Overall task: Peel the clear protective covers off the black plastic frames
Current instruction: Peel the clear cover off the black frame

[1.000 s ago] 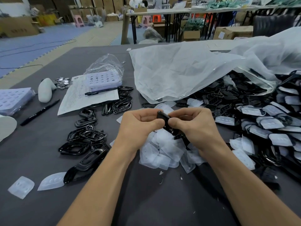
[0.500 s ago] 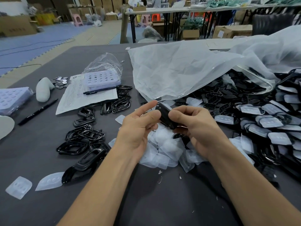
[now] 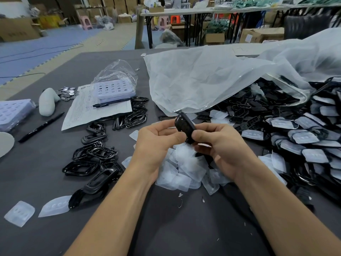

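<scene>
Both hands hold one black plastic frame [image 3: 184, 126] upright above the dark table, near the middle of the head view. My left hand [image 3: 156, 143] pinches its left edge with thumb and curled fingers. My right hand [image 3: 219, 145] grips its lower right side, thumb on the front. Below the hands lies a heap of peeled clear covers [image 3: 184, 170]. Bare black frames [image 3: 92, 159] are piled at the left. A large heap of covered frames [image 3: 304, 137] spreads at the right.
A big translucent plastic bag [image 3: 212, 78] lies behind the hands. At the left are a paper sheet [image 3: 83, 109] with a pen, a lilac tray [image 3: 114, 89], a black marker [image 3: 40, 126], small metal discs [image 3: 67, 93] and two loose covers [image 3: 20, 213] near the front edge.
The frame has risen and now stands more upright between the hands. My left index finger, stretched out half a second ago, has curled back onto the frame.
</scene>
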